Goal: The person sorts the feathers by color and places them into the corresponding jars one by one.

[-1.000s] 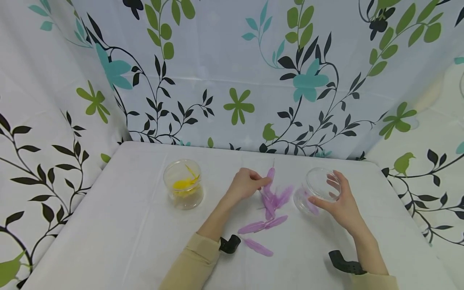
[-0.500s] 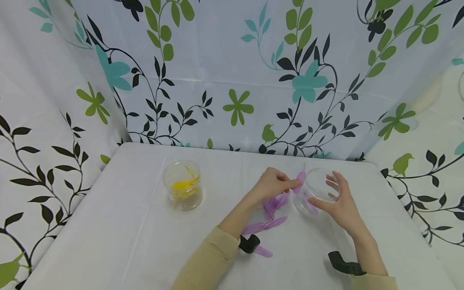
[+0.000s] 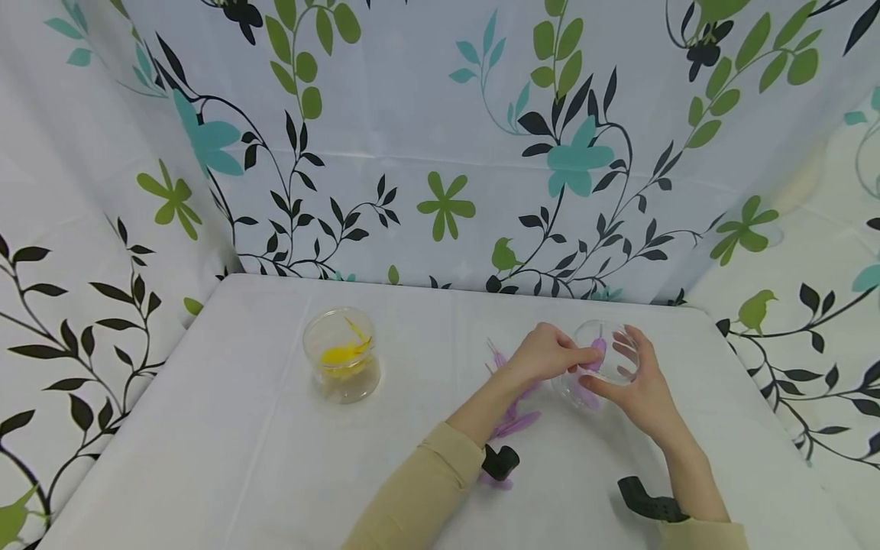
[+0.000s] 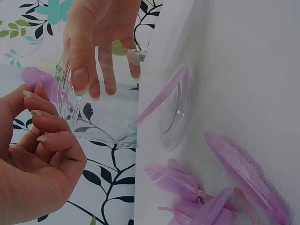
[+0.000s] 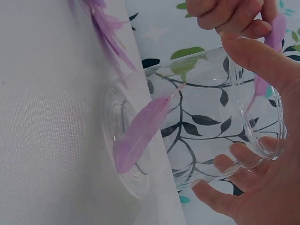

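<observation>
My left hand pinches a purple feather at the mouth of a clear jar. The right wrist view shows the tip of this feather inside the rim. My right hand grips the jar near its top, thumb on one side and fingers on the other. Another purple feather leans inside, its wide end at the bottom. Beside the jar several loose purple feathers lie on the white table, partly hidden by my left arm in the head view.
A second clear jar holding yellow feathers stands at the left of the table. Behind the table hangs a leaf-patterned curtain. Both wrists carry black camera mounts.
My left hand has moved right from the feather pile to the jar, bringing a purple feather to its mouth. My right hand keeps holding the jar in place.
</observation>
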{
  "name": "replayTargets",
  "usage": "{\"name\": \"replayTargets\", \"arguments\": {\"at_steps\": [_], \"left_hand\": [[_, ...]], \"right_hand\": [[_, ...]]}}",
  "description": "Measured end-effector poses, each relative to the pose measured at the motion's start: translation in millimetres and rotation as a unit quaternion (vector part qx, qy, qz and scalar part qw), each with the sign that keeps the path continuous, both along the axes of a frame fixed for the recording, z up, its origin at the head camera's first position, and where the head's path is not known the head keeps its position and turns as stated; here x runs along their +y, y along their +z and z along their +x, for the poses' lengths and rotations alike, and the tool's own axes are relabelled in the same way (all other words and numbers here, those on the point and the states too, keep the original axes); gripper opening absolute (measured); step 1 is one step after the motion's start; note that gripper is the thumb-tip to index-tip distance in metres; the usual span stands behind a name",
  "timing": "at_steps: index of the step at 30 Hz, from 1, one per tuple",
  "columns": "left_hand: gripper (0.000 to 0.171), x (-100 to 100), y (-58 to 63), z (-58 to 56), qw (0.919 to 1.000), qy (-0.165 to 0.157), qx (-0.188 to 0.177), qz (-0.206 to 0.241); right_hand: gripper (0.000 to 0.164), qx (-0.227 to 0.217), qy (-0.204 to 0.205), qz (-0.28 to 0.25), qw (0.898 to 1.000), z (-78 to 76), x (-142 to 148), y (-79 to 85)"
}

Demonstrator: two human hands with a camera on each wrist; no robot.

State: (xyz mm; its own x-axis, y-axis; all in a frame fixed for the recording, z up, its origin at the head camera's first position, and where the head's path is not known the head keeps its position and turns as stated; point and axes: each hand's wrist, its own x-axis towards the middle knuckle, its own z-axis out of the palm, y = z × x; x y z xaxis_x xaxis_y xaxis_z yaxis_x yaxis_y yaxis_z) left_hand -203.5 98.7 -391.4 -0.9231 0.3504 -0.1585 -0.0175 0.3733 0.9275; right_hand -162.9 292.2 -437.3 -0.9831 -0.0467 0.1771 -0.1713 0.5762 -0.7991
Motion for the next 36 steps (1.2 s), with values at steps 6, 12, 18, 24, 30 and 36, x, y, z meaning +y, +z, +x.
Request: {"name": "replayTargets", "arguments": {"at_steps": [6, 12, 18, 24, 30, 36], "left_hand": [[0.044, 5.8, -1.4, -1.6, 0.9997, 0.023, -0.012, -0.003], [0.043, 8.7, -0.3, -0.4, 0.9987, 0.043, -0.024, -0.009], [0.041, 10.6, 1.1, -1.0, 0.9982, 0.053, -0.022, -0.017], [0.036, 11.6, -1.1, -1.6, 0.9982, 0.053, -0.015, -0.022], [0.043, 8.5, -7.9, -3.3, 0.998, 0.056, 0.001, -0.029], [0.048, -17.5, -22.9, -9.2, 0.9993, 0.032, 0.021, 0.006]], "right_hand": [[0.11, -0.003, -0.002, 0.005, 1.0, -0.8, 0.5, -0.2], [0.11, -0.003, -0.005, 0.01, 1.0, 0.4, -1.0, 1.1], [0.11, 0.0, -0.005, 0.01, 1.0, 0.7, -1.9, 1.6], [0.109, 0.005, -0.006, 0.012, 1.0, 0.6, -2.6, 0.9], [0.109, 0.002, -0.008, 0.016, 1.0, 1.4, -3.3, 1.5], [0.111, -0.002, -0.011, 0.014, 1.0, -0.2, -2.0, 1.8]]}}
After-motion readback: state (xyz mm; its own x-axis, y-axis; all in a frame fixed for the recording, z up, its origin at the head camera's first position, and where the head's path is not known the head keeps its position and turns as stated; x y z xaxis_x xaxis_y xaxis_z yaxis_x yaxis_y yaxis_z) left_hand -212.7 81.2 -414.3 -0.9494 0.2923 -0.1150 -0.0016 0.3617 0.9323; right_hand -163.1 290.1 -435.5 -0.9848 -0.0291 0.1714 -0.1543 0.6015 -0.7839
